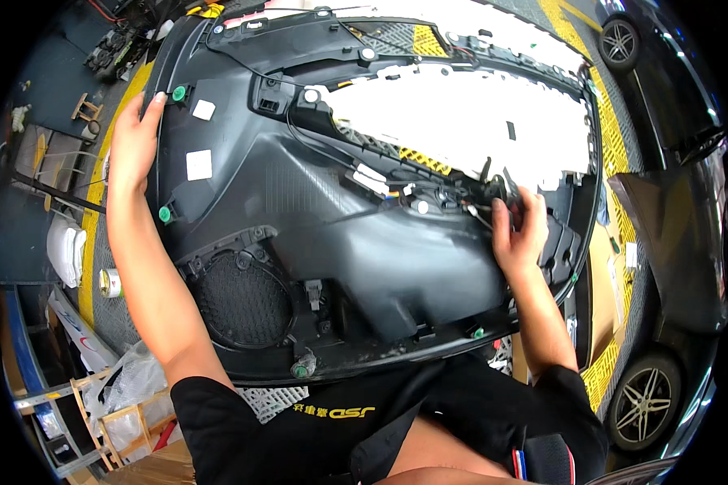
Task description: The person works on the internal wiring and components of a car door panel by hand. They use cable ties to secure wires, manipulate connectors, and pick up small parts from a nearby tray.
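A large black car door panel lies in front of me with its back side up. My left hand grips its left edge, thumb and index finger near a green clip. At the right middle, my right hand has its fingers bent around the dark end of a wiring harness; the exact part between the fingertips is partly hidden. White connectors sit along this harness. Below it, a round speaker grille is set in the panel's near left part.
Behind the harness lies a bright white padded sheet. A dark car stands along the right side. A frame rack and clear plastic wrap are at the lower left. Yellow floor strips flank the panel.
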A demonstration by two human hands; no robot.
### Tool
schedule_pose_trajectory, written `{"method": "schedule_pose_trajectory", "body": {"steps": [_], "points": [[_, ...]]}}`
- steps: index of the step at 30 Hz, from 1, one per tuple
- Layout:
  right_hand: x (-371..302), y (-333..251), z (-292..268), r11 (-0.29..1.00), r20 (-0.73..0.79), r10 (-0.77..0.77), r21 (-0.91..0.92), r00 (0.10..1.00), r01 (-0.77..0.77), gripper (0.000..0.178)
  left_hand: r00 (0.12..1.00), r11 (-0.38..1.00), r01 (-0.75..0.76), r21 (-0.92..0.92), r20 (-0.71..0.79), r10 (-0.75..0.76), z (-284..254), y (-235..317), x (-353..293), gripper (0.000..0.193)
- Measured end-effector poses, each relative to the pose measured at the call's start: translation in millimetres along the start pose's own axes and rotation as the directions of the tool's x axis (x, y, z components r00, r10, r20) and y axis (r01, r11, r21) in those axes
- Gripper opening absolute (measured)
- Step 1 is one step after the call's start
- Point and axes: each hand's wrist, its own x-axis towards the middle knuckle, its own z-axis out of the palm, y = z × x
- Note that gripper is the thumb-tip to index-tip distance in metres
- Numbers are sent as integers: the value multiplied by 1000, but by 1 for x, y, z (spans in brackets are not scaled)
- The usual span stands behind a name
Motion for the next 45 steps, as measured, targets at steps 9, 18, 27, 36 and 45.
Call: {"method": "schedule_pose_trajectory", "body": {"steps": [9, 18, 27, 36, 45], "points": [[25, 58, 17, 906, -385, -422, -226, 821, 359, 25, 941, 928, -271, -256, -272, 200, -21, 34, -34, 48], [8, 25, -14, 860, -292, -491, -309, 821, 405, 24, 785, 940, -315, -129, -592, 182, -51, -11, -87, 44], [-3, 4, -33, 818, -247, -539, -380, 805, 432, 19, 615, 925, -380, -24, -754, 233, -72, -39, -128, 57], [-6, 0, -42, 855, -265, -471, -374, 841, 361, 18, 574, 941, -336, 48, -782, 245, -63, -28, -139, 59], [46, -48, -46, 992, -440, -81, 54, 894, 116, 26, 582, 948, -317, -11, -792, 185, -55, -17, -141, 58]]}}
